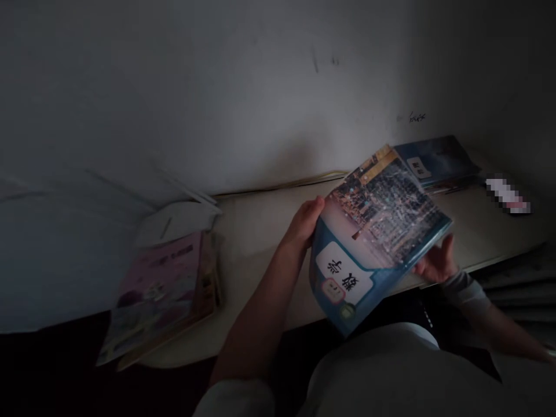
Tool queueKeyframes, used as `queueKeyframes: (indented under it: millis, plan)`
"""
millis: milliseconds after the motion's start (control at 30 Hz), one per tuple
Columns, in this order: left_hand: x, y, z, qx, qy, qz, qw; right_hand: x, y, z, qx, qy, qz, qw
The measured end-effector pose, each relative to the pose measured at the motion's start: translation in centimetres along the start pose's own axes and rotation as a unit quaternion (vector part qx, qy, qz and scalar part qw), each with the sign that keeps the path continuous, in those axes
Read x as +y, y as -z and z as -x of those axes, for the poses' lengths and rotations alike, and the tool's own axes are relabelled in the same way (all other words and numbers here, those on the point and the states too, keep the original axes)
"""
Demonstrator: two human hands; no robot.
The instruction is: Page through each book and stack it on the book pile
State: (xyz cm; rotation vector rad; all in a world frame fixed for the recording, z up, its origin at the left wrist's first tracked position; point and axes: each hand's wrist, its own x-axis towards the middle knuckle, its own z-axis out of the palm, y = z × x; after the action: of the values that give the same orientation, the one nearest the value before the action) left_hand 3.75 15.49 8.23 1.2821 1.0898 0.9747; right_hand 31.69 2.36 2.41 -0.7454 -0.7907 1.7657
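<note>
A maths textbook (373,231) with a blue lower cover and a city picture is tilted above the table, its title turned away from upright. My left hand (306,220) grips its left edge, thumb on the cover and fingers hidden behind. By the lower right edge is my right hand (436,263), thumb raised clear of the cover. Its fingertips appear to touch the edge, and part of them is out of sight. Just behind the textbook, another dark blue book (443,156) lies on a small pile, partly covered.
A pale table (256,231) runs along the wall (269,87). At its left lie a pink-covered book (160,284) on a stack and a whitish sheet (178,220). A pixelated flat object (508,194) is at the right. Dark folded fabric (516,284) hangs near the table's front edge.
</note>
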Motion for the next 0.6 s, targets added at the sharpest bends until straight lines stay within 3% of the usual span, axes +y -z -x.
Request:
queueKeyframes:
  millis: [67,133,233,367,467,600]
  plan:
    - [0.3,-0.5,-0.5,0.008,0.004,-0.011,1.0,2.1,-1.2,1.0,-0.013,0.029,0.038,0.999]
    - [0.5,-1.5,-1.1,-0.009,0.033,-0.033,0.999,3.3,-2.4,1.3,0.058,0.062,0.078,0.993]
    - [0.5,-3.7,-2.1,-0.106,0.099,-0.068,0.987,3.1,-2.9,1.4,0.121,0.085,0.102,0.984]
    - [0.2,-7.0,-3.6,-0.253,0.153,-0.107,0.949,1.0,-0.6,1.4,0.131,0.086,0.166,0.974]
    - [0.9,-8.3,-5.5,-0.274,0.123,-0.052,0.953,-1.5,1.8,0.8,0.171,0.107,0.251,0.947]
    - [3.0,-8.5,-9.5,-0.273,0.077,0.055,0.957,-5.8,4.7,-0.9,0.237,0.188,0.258,0.918]
